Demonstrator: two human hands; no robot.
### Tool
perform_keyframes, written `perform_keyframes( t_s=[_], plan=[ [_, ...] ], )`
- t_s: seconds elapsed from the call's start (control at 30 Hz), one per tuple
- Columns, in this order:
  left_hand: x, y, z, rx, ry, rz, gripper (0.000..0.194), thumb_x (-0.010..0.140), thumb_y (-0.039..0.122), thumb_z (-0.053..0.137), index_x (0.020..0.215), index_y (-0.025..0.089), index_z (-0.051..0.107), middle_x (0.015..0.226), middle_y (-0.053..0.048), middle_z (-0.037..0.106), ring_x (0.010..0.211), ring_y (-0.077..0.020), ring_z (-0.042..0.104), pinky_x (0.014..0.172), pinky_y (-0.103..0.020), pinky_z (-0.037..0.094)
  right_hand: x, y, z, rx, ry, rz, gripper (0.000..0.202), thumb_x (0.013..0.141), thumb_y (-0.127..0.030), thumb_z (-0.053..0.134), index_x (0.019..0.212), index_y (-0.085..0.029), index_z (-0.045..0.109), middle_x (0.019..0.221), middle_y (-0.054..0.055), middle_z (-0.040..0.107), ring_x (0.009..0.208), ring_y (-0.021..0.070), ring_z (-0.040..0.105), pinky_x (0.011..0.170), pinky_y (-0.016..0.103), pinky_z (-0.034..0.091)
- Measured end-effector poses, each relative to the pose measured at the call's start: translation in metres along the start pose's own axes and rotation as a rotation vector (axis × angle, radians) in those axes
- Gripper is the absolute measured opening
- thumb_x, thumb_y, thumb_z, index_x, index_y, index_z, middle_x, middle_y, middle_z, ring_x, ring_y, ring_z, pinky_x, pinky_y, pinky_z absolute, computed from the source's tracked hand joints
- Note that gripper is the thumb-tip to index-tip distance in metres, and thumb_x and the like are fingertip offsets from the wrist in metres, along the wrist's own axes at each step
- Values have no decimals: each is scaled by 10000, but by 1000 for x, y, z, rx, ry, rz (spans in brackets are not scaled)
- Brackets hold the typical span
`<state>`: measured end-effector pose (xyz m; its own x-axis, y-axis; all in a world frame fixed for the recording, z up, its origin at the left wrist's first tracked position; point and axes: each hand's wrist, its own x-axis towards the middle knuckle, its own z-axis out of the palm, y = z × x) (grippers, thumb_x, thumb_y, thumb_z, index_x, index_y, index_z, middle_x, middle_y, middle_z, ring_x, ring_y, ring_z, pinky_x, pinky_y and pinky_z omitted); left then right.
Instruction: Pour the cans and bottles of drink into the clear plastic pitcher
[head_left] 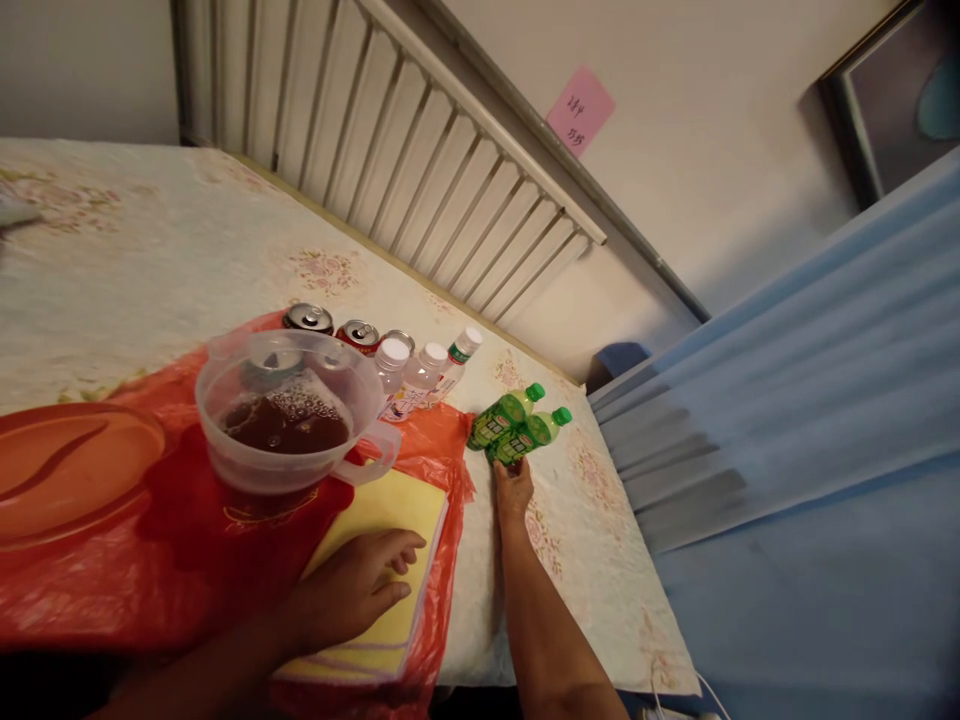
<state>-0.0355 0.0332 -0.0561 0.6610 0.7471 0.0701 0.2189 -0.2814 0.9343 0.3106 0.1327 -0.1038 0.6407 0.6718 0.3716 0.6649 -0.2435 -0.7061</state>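
Note:
My left hand point(365, 583) is held over a yellow book point(390, 500), its fingers apart and slightly curled, with nothing in it. Farther right, my right hand point(514, 488) has its fingers at the base of the nearer green bottle point(525, 436). A second green bottle point(496, 415) stands right beside that one. On the left is a clear plastic pitcher point(289, 470) holding brown, foamy liquid; its handle points toward the yellow book.
Behind the pitcher are several cans point(358, 334) and clear bottles with white caps point(429, 368). An orange lid point(75, 465) lies on red plastic point(90, 600). A radiator point(420, 150) borders the table; a blue curtain point(787, 400) hangs right.

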Motion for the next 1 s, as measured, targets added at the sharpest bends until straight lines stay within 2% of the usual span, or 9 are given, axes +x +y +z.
perform_keyframes(
  t_s=[0.27,0.5,0.67,0.77,0.9,1.0],
  plan=[
    [-1,-3,2,-19,10,22,457,796,196,537,1247,172,609,1085,-81,710,980,-215,669,923,-370,539,-2,1,1,29,-4,7,648,637,-543,672,1138,-132,691,944,109,751,856,274,658,771,346,490],
    [-2,-6,1,-129,53,1,442,780,221,553,1214,176,622,1061,-77,713,956,-209,671,900,-357,553,-3,4,-1,102,31,78,805,665,-560,654,1318,-96,582,1122,147,731,885,250,673,815,352,518],
    [0,-10,-1,-230,75,-19,420,773,257,562,1182,181,625,1029,-65,703,926,-189,667,888,-337,558,-20,4,-16,163,52,83,711,711,-546,615,1266,-102,607,1064,153,737,895,251,686,818,368,539],
    [1,-10,-2,-264,85,-21,423,765,274,562,1170,170,623,1017,-65,693,912,-183,662,884,-337,554,-39,4,-27,194,40,60,630,732,-540,585,1209,-132,638,984,126,741,861,244,694,735,351,557],
    [2,-10,-4,-298,90,-4,438,758,314,576,1166,159,618,1010,-72,687,900,-189,658,868,-341,550,-57,-16,-37,238,0,-4,527,771,-520,556,1151,-172,665,961,100,744,831,240,700,652,326,553],
    [1,-9,-5,-295,84,3,439,749,306,581,1158,152,619,1004,-75,685,898,-194,656,862,-343,544,-51,-56,-41,326,-78,-77,484,763,-484,590,1129,-175,666,1053,121,745,897,259,706,683,333,554]
  ],
)
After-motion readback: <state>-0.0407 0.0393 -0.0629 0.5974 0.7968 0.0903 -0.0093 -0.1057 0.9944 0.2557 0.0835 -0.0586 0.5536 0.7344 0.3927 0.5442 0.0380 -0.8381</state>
